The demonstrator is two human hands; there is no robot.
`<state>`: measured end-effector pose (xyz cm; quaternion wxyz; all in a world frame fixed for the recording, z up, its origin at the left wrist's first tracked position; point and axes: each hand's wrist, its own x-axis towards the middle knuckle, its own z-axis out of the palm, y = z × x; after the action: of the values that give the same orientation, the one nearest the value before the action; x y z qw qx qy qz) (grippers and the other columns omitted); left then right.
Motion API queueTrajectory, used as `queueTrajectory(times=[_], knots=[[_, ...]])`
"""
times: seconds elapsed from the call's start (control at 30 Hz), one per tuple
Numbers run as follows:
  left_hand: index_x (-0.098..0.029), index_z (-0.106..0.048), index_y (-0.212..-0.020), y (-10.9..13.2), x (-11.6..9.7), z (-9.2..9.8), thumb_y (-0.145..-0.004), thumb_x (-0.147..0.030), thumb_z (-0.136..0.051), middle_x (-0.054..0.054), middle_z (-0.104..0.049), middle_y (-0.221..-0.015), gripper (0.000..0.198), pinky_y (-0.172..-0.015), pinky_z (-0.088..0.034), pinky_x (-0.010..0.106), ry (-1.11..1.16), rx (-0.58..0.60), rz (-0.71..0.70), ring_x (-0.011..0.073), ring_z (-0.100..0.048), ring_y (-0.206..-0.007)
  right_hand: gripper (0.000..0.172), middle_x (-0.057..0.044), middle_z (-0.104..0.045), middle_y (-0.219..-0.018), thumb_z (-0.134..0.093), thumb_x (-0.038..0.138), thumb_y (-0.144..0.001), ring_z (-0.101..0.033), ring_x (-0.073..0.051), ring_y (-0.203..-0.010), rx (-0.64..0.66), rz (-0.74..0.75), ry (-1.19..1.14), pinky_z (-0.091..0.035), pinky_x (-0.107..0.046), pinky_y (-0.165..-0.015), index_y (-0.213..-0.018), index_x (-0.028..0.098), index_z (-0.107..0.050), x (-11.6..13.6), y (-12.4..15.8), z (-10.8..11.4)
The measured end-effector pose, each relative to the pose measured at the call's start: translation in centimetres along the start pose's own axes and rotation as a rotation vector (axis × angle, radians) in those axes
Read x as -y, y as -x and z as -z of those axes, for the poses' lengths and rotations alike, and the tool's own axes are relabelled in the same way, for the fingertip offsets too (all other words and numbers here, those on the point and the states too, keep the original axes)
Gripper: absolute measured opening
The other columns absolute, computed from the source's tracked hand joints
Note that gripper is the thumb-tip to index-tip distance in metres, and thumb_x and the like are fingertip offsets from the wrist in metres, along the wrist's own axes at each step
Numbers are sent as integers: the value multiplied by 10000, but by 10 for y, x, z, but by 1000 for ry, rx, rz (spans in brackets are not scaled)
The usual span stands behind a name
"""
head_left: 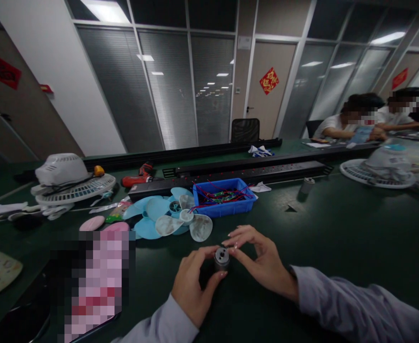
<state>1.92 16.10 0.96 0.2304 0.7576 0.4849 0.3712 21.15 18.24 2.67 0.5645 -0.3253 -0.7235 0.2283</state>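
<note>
A small round metal motor (222, 258) stands upright on the dark green table, its top face with small holes turned upward. My left hand (197, 281) is closed around its left and front side, thumb and fingers on the casing. My right hand (257, 255) is at the motor's upper right, thumb and index fingertips close together by its rim; whether they pinch something small cannot be made out. Beyond my hands are light blue fan blades (152, 212) and a grey-white fan blade (200, 227).
A blue bin (227, 209) holds wires. A second metal cylinder (307, 186) stands at the right. Fan housings (62, 169) (391, 162), a red drill (136, 181), a pink pad (92, 223) and long black rails (245, 174) lie around. Two people sit at the far right.
</note>
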Motion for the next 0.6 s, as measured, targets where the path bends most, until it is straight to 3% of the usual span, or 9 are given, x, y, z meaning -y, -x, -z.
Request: queueTrajectory(times=[0.13,0.37,0.6], knots=[[-267,-600,-1104,0,-1,-1,-800,-248,-656,39,-687,-1065,309,-842,-489,413,24,-3,-40,247,-627,-976,159,-19,-724,-888,-693,119,-805,-620,-190,-975,63,-18,-23,-486,-364,-869,-884,239,-624,3,0,-3],[-281,-602,-1088,0,-5,0,-795,-221,-663,23,-688,-1053,305,-833,-472,411,50,-10,-25,250,-620,-964,146,-13,-723,-881,-680,121,-820,-616,-180,-967,60,-10,-46,-493,-350,-854,-871,242,-617,3,1,-5],[-261,-612,-1083,-1,-5,0,-796,-265,-668,40,-690,-1044,293,-840,-474,406,20,-10,-18,250,-623,-945,219,-4,-752,-842,-701,156,-811,-644,-181,-936,13,-63,-52,-467,-368,-879,-705,228,-524,1,1,-7]])
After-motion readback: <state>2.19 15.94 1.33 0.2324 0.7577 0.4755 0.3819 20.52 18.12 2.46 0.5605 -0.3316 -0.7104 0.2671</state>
